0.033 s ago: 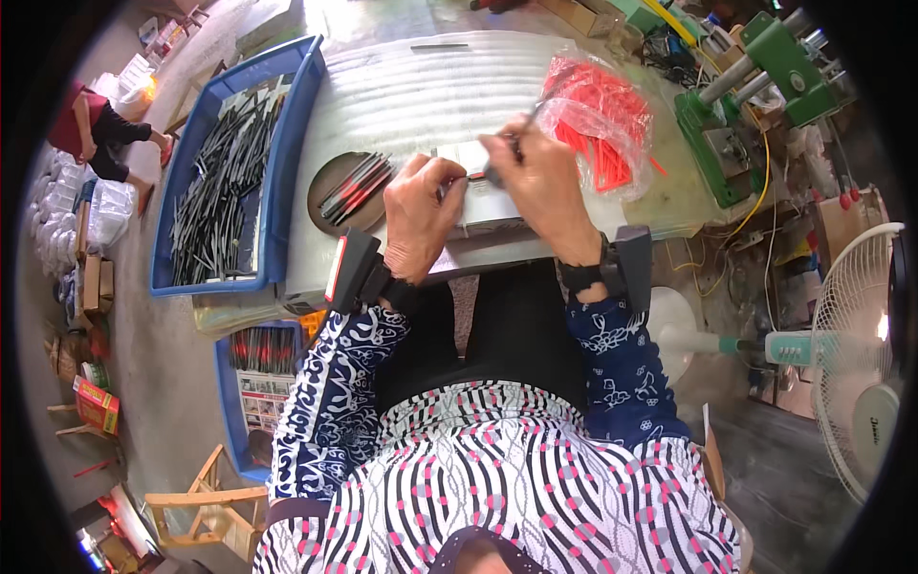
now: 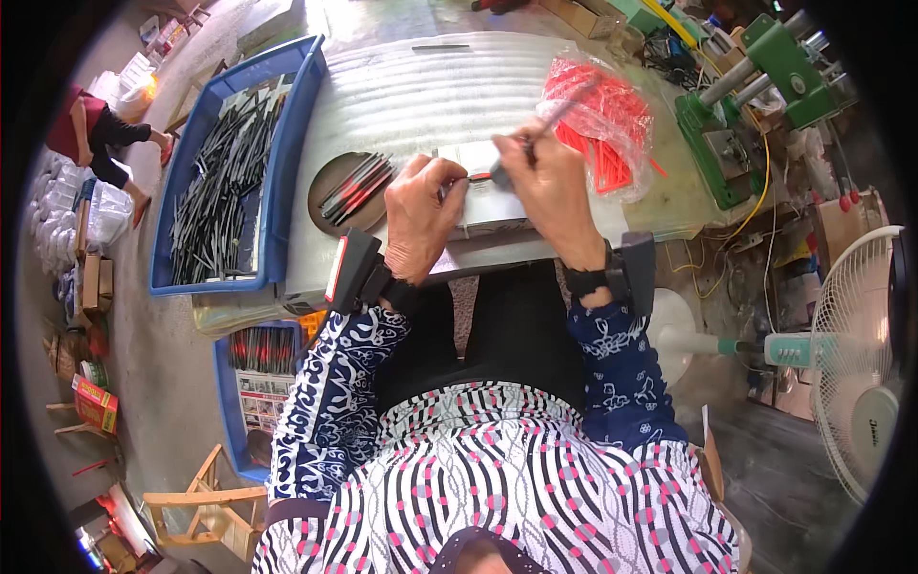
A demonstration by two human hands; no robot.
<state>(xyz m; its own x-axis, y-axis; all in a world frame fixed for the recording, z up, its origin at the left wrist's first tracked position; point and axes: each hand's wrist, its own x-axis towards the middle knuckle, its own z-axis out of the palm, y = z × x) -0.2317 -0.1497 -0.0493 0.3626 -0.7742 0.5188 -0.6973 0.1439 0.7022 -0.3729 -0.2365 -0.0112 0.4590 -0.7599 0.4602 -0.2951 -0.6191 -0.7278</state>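
Observation:
My left hand (image 2: 422, 209) is closed, pinching a thin black-and-red stick (image 2: 480, 177) that lies over a pale block (image 2: 490, 208) at the table's near edge. Closed round a dark, hammer-like tool (image 2: 566, 110) is my right hand (image 2: 553, 187); motion blurs the tool, and its dark lower end is close to the stick. Left of my left hand, a round brown dish (image 2: 323, 184) holds several black-and-red sticks (image 2: 356, 188). A clear plastic bag of red strips (image 2: 602, 120) lies beyond my right hand.
A blue crate (image 2: 277, 191) full of thin dark sticks (image 2: 225, 177) stands at the table's left. Below it is another blue crate (image 2: 232, 407). A green machine (image 2: 712, 124) and a fan (image 2: 856, 354) are at the right. Another person (image 2: 91, 134) is at far left.
My right hand has shifted slightly to the right with the tool, and the tool's end has drawn a little away from the stick. My left hand stays in place.

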